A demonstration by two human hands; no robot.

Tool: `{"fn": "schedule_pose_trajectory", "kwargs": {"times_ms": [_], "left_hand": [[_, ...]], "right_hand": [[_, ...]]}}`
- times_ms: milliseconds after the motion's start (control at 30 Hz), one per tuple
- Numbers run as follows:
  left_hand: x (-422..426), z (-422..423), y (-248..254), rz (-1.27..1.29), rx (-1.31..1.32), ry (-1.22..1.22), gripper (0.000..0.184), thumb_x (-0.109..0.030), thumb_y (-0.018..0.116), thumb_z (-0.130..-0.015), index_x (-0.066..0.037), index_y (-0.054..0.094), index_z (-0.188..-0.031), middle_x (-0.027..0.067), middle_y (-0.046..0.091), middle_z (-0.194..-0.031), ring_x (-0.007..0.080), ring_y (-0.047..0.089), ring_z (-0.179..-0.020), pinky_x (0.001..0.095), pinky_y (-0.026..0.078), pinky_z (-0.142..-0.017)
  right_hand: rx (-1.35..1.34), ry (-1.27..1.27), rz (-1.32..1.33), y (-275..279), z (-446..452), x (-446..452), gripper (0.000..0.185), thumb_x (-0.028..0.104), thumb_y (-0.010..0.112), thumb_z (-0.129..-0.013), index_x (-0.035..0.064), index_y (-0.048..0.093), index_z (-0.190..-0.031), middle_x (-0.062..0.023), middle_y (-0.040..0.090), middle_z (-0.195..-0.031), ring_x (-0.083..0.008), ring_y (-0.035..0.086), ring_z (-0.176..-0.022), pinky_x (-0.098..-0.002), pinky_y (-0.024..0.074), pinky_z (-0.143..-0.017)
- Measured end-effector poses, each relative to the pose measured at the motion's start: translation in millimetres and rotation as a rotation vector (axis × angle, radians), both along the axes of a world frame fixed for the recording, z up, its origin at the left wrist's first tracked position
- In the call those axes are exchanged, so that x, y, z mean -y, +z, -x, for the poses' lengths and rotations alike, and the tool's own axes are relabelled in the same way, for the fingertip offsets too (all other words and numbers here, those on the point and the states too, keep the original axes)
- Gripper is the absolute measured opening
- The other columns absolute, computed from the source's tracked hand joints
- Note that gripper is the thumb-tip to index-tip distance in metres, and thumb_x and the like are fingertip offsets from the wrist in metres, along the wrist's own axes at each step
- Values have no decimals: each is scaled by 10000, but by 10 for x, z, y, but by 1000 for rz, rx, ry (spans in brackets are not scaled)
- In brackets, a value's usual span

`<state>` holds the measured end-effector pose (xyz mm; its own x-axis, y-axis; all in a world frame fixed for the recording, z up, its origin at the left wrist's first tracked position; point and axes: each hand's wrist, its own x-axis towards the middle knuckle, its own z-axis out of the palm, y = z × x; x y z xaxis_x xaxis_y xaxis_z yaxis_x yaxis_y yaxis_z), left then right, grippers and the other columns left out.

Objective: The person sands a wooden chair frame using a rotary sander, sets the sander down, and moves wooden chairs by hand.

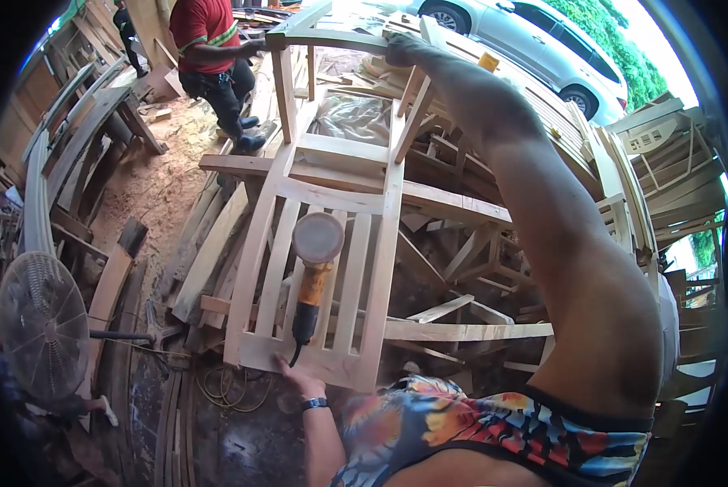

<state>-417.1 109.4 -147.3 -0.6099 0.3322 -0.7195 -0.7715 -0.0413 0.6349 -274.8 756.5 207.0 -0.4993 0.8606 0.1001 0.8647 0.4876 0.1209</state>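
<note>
A bare wooden chair frame (372,325) lies tilted across a wooden beam, its slatted back toward me and its legs pointing away. Up at the far right corner, my right hand (402,50) is closed around the frame. My left hand (300,381), with a watch on the wrist, grips the near edge of the back's top rail; part of its fingers is hidden beneath. An orange and black power sander (311,284) with a round pad rests on the slats, its cord hanging over the rail. Neither hand touches the sander.
A person in a red shirt (205,24) stands beyond the chair, one hand near its far left corner. At left is a round fan (43,325). Stacked planks (575,146) and a silver car (534,40) are at right; sawdust (149,178) covers the floor.
</note>
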Motion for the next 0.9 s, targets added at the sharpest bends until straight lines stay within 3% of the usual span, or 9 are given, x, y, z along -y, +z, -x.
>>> {"fn": "schedule_pose_trajectory", "kwargs": {"times_ms": [100,233,333,433,567,667,733,867,900], "left_hand": [[309,-130,-126,-21,25,24,927,-636,590,-970,-22,339,-1618,157,393,-1642,321,406,-1488,491,305,-1232],[578,-398,-118,126,-16,133,868,-520,730,-926,56,455,-1515,192,531,-1484,334,581,-1298,492,469,-1106],[709,-508,-197,46,-10,164,853,-539,705,-942,55,464,-1505,185,548,-1466,324,558,-1325,492,447,-1125],[805,-533,-341,53,-28,86,822,-547,531,-1033,-14,324,-1624,166,376,-1654,320,405,-1495,460,301,-1239],[790,-648,-185,71,8,126,840,-533,582,-1013,8,337,-1607,172,408,-1633,318,433,-1470,463,318,-1227],[777,-748,-213,120,-36,135,882,-560,614,-989,0,327,-1607,165,429,-1621,317,435,-1463,472,310,-1226],[901,-873,-403,146,-66,93,899,-566,585,-1000,-7,276,-1633,163,423,-1627,315,408,-1487,468,290,-1238],[1184,-921,-600,-102,89,54,910,-557,603,-985,5,293,-1630,161,377,-1650,308,396,-1495,463,308,-1232],[1245,-962,-666,-44,71,34,910,-583,578,-987,-24,287,-1642,150,333,-1676,297,340,-1528,454,269,-1251]], "right_hand": [[15,0,16,-73,-109,141,728,386,736,-824,38,542,-1432,-245,713,-1223,-388,680,-1177,-470,527,-1011],[23,8,22,-71,-205,232,700,359,729,-820,27,556,-1412,-244,723,-1203,-389,689,-1159,-466,535,-996],[1,49,1,16,-180,482,589,238,643,-784,-18,593,-1313,-236,729,-1192,-388,707,-1117,-453,555,-940],[-40,100,-32,25,-88,494,559,239,645,-777,-11,626,-1277,-230,739,-1163,-379,719,-1092,-448,564,-930],[-19,97,-152,256,-22,824,395,249,645,-756,43,767,-1070,-212,768,-1068,-359,752,-1004,-450,604,-838],[-63,84,-161,366,-173,950,405,256,628,-791,48,744,-1119,-204,762,-1112,-351,745,-1032,-453,590,-898],[-32,41,-94,422,-398,1156,406,200,623,-850,41,664,-1222,-248,719,-1181,-387,679,-1172,-480,535,-1014],[-23,37,-84,357,-820,1386,454,179,620,-842,24,644,-1268,-236,729,-1148,-387,700,-1123,-467,540,-972],[-28,5,-62,358,-920,1510,461,174,620,-838,21,642,-1273,-236,730,-1145,-384,700,-1123,-465,541,-969]]}}
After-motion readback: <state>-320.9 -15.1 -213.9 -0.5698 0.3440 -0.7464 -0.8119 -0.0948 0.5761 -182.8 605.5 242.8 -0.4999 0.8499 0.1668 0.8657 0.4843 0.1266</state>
